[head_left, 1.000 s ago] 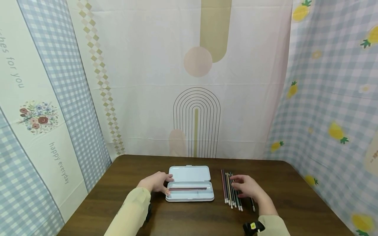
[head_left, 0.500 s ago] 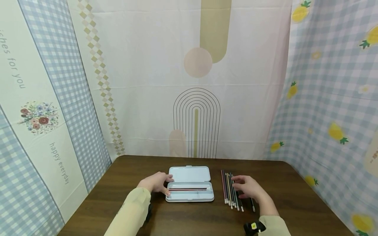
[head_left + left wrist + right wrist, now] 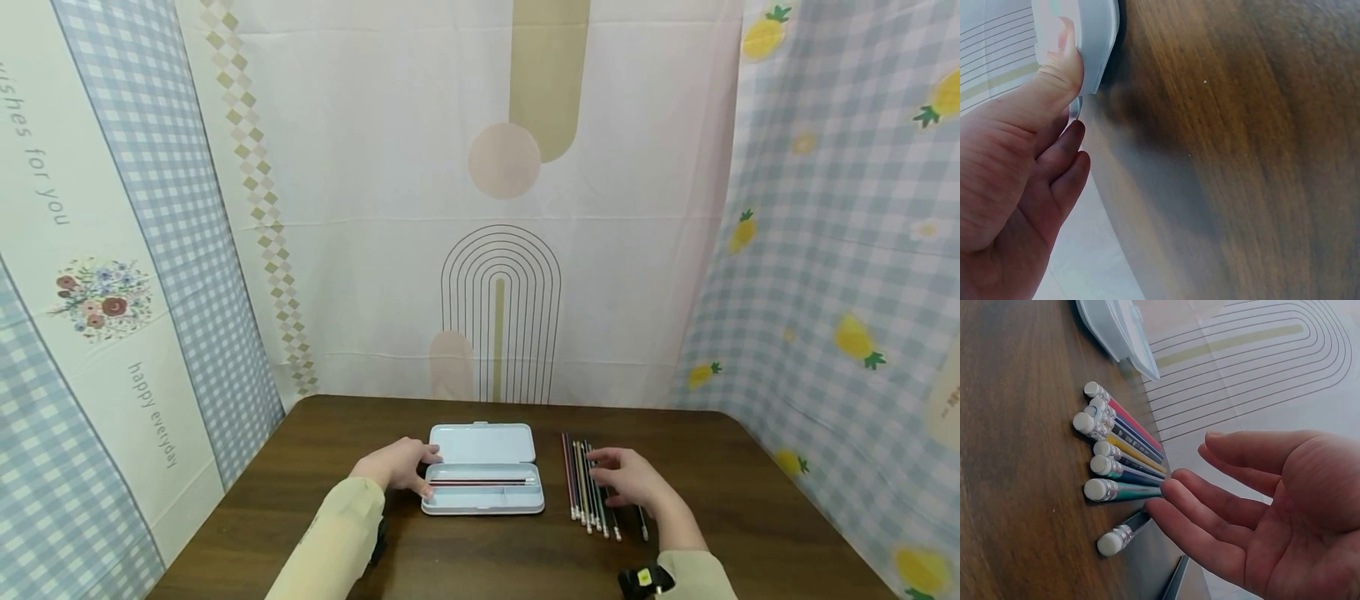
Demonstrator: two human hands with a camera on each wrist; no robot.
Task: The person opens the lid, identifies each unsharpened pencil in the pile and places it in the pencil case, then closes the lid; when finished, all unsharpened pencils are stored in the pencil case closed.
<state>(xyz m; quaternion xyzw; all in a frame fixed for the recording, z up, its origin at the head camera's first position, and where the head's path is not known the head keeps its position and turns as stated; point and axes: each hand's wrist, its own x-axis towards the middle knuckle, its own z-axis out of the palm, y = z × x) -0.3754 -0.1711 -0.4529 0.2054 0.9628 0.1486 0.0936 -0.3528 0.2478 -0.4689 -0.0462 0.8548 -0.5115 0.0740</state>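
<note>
A pale blue pencil case lies with its lid laid back; a few pencils rest in its rear compartment. My left hand holds its left end, the thumb over the rim. To the right, a row of eraser-tipped pencils in several colours lies on the table. Over the row's right side, my right hand has loosely bent, spread fingers and nothing gripped. Its fingertips are close to a dark pencil; whether they touch it I cannot tell.
The brown wooden table carries everything. Another dark pencil lies apart, partly under the right wrist. A patterned cloth hangs behind the table's far edge, with checked cloths at both sides.
A dark pencil under my right hand has shifted slightly right, away from the row. The left hand and the case keep their place.
</note>
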